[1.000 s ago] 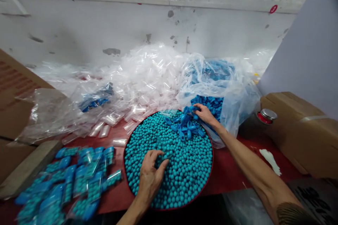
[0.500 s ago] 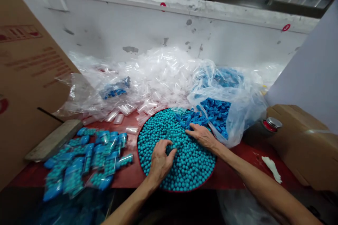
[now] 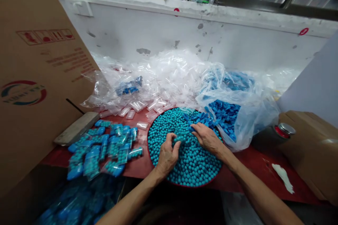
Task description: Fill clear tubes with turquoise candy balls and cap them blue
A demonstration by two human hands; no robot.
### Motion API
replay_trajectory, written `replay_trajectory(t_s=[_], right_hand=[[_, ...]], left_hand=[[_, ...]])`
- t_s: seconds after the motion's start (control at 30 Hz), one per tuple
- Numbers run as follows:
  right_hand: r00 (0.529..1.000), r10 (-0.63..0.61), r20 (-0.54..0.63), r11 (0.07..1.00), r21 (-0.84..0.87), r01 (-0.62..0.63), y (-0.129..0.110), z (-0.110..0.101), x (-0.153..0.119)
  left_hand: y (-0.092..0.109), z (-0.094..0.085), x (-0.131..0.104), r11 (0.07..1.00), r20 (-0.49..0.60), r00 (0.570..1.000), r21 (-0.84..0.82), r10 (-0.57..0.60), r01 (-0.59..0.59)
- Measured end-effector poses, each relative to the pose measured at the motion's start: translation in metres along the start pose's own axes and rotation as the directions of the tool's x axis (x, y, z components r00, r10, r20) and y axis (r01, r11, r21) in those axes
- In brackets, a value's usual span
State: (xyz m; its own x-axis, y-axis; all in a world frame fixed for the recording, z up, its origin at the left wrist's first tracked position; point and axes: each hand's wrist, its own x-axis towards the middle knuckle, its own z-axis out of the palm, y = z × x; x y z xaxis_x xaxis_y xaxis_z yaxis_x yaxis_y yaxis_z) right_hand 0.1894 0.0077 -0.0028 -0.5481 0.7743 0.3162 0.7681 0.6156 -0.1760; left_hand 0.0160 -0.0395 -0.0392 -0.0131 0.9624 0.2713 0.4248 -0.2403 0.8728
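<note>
A round red-rimmed tray (image 3: 185, 185) full of teal balls (image 3: 196, 172) lies in front of me. Over its middle, my left hand (image 3: 167, 154) is closed around a small clear packet of teal balls (image 3: 180, 139). My right hand (image 3: 208, 139) is just beside it, thumb and fingers pinching a small blue plastic piece (image 3: 191, 129). Similar blue pieces (image 3: 202, 117) are heaped on the tray's back right. More of them spill from a clear plastic bag (image 3: 245, 126) behind my right hand.
Filled packets (image 3: 113, 144) lie left of the tray, near a grey block (image 3: 76, 129). Empty clear sleeves (image 3: 171, 73) are piled at the back. A tall carton (image 3: 52, 63) stands left; a cardboard box (image 3: 303, 144) and lidded jar (image 3: 286, 129) stand right.
My right hand has drawn back slightly from the blue heap with a blue piece between its fingers. My left hand keeps its packet over the balls. The camera view has turned left.
</note>
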Motion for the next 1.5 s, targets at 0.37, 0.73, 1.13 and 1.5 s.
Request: replay_trajectory(t_s=[0.37,0.73,1.13,1.5], right_hand=[[0.994,0.053,0.091,0.939,0.335,-0.081,0.001,-0.001,-0.011],[0.941,0.335,0.05,0.612,0.748,-0.258,-0.042,0.004,-0.006],[0.963,0.252,-0.092,0.719,0.685,-0.122,-0.053,0.002,-0.02],[0.974,0.221,0.045,0.727,0.658,-0.195,-0.039,-0.005,-0.035]], left_hand=[[-0.006,-0.006,0.006,0.922,0.097,0.984,-0.345,-0.151,0.175],[0.007,-0.003,-0.001,0.78,0.307,0.937,-0.542,-0.163,0.314],[0.029,-0.004,-0.005,0.765,0.243,0.933,-0.536,-0.265,0.357],[0.033,-0.012,-0.006,0.782,0.329,0.911,-0.487,-0.248,0.389]])
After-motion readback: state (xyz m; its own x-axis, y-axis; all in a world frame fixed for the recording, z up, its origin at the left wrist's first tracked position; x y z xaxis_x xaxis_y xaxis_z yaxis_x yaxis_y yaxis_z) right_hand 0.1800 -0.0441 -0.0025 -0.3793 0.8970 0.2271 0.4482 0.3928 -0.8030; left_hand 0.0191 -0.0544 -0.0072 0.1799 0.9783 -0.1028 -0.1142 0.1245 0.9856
